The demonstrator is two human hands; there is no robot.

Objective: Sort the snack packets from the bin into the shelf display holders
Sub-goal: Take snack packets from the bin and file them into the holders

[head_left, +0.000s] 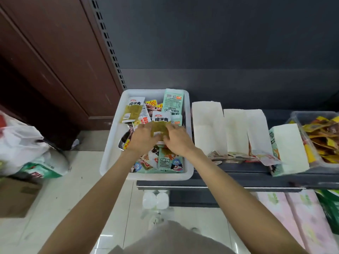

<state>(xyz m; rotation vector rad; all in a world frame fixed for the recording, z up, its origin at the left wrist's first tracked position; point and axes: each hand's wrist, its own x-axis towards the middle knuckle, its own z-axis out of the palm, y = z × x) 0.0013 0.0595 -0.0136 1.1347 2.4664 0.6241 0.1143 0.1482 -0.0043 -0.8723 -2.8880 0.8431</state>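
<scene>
Bin: while both hands are reached into it, the white bin point(110, 156) is seen at the left end of the dark shelf point(229, 177), filled with mixed snack packets
Held packet: a white-and-olive packet point(161, 123) is held above the pile, near the middle of the bin
Left grip: the left hand point(142, 140) is curled round the packet's left lower edge, so the grip is closed on it
Right grip: the right hand point(178, 140) is pinched on the packet's right lower edge, the fingertips of the two hands almost touching
Other packets: a matching white-and-olive packet point(133, 110) is lain at the bin's far left; a mint-green packet point(173, 101) is propped against the far right wall; a second mint packet with a cartoon figure point(170, 162) is lain at the near edge
Display holders: three white holders point(208, 125) are stood side by side on the shelf just right of the bin, with a few packets point(236, 156) at their near ends; a fourth white holder point(289, 145) is tilted further right
Clear tub: a clear tub point(297, 118) of yellow packets is set at the far right
Floor: a white plastic bag point(22, 143) is rested on the tiles at the left
</scene>
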